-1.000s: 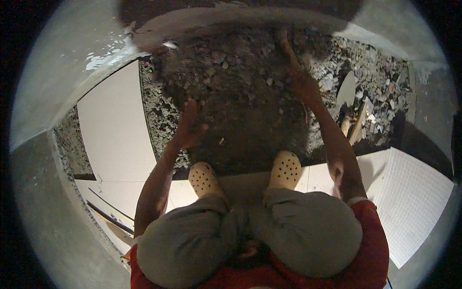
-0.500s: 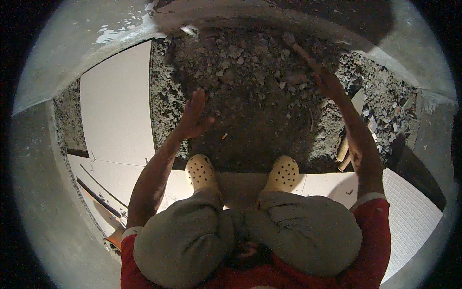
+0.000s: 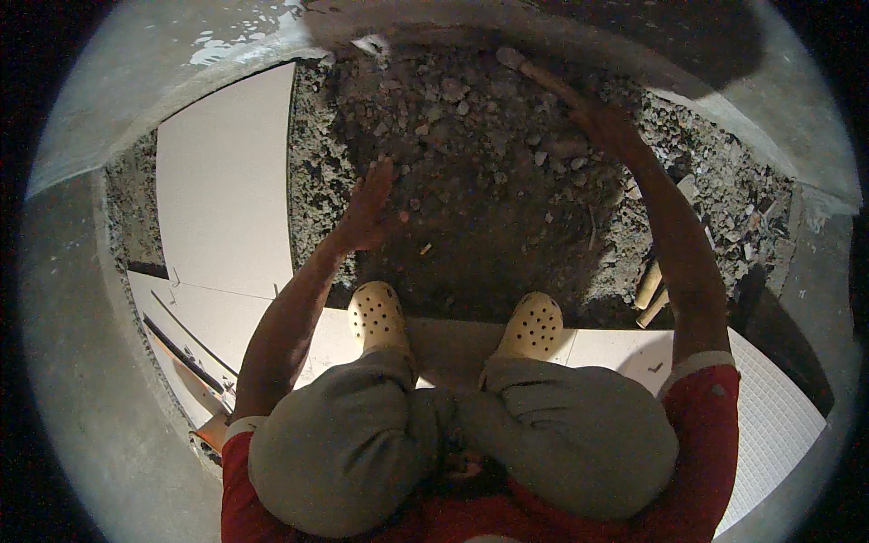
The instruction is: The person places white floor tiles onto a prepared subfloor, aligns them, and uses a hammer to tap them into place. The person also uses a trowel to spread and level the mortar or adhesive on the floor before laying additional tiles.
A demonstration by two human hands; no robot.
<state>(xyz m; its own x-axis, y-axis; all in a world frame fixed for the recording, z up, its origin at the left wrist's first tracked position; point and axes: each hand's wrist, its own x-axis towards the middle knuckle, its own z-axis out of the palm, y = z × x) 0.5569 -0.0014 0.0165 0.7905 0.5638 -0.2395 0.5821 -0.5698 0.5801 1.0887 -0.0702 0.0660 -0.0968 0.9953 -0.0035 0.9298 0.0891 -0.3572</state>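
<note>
My left hand (image 3: 367,206) is stretched out with its fingers apart over the dark rubble bed (image 3: 471,213), holding nothing. Farther off to the right, my right hand (image 3: 608,127) is closed round the handle of a wooden-handled tool with a rounded grey end (image 3: 539,74). That end lies over the far part of the rubble, close to the curved wall. Shadow hides the exact shape of the tool's head. Loose stones and broken bits are scattered between my two hands.
Pale tiles (image 3: 226,172) cover the left side and run under my cream clogs (image 3: 378,315). Two wooden handles (image 3: 650,285) rest by my right forearm, near pale shards. A textured white tile (image 3: 769,425) lies at the lower right. Grey walls (image 3: 72,335) enclose the area.
My right hand has moved farther away and slightly left, carrying the tool's grey end toward the far wall. My left hand stays spread and has moved only a little.
</note>
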